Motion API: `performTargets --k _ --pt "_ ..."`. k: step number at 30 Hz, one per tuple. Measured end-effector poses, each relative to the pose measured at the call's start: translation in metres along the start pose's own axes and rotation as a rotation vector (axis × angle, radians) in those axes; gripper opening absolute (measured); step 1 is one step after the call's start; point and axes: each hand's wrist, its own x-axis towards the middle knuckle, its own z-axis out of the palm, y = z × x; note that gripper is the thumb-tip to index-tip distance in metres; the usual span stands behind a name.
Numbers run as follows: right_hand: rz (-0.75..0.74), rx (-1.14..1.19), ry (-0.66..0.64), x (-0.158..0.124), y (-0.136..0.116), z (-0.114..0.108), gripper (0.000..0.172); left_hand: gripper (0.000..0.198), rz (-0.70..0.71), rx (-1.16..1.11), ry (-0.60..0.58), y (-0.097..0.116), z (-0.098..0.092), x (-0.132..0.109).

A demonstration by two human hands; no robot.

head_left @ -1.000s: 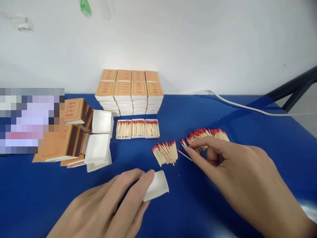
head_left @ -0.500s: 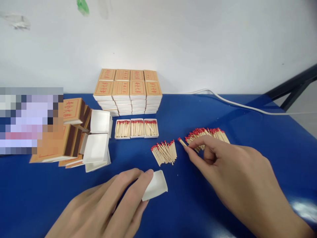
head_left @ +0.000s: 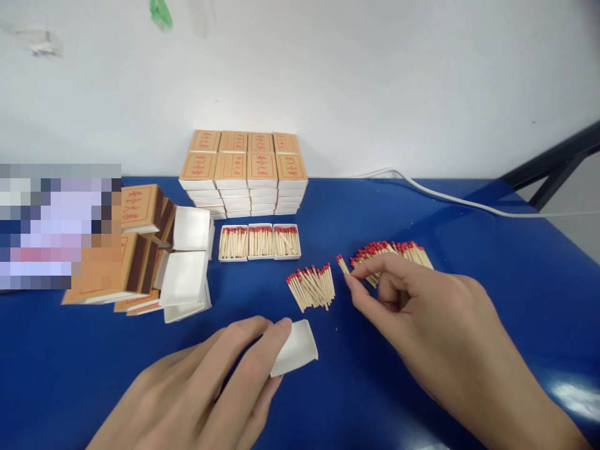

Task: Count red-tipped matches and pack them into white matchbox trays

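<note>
Between the thumb and fingers of my left hand (head_left: pixel 220 381) is a white matchbox tray (head_left: pixel 296 350), tilted, with no matches visible in it. My right hand (head_left: pixel 422 319) pinches matches (head_left: pixel 342 264) by their lower ends, red heads pointing up and left; how many is unclear. Just left of those fingertips lies a small pile of matches (head_left: pixel 311 287). A larger pile of red-headed matches (head_left: pixel 387 253) lies behind my right hand and is partly hidden by it. Three matchbox trays filled with matches (head_left: pixel 260 242) stand in a row farther back.
Closed matchboxes (head_left: pixel 244 165) are stacked against the white wall (head_left: pixel 375 87). To the left lie orange matchbox sleeves (head_left: pixel 140 206) and white trays (head_left: pixel 182 278), beside a pixelated patch. A white cable (head_left: pixel 450 195) crosses the back of the blue table (head_left: pixel 469 244).
My right hand has shifted slightly left, and the pinched matches now stand a little more upright. The left hand keeps its hold on the tray. The view has moved slightly.
</note>
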Motion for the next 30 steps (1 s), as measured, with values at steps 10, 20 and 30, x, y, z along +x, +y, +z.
performTargets --k 10,20,30 --pt "0.184 0.278 -0.163 0.012 -0.022 0.004 0.026 0.042 0.004 -0.004 0.007 -0.001 0.001 0.0" --pt "0.163 0.3 -0.172 0.01 -0.019 0.002 0.031 0.045 0.013 -0.001 0.0 0.0 0.0 0.001" --pt "0.18 0.291 -0.174 0.011 -0.018 -0.001 0.031 0.042 0.017 -0.014 -0.013 -0.001 -0.001 0.005"
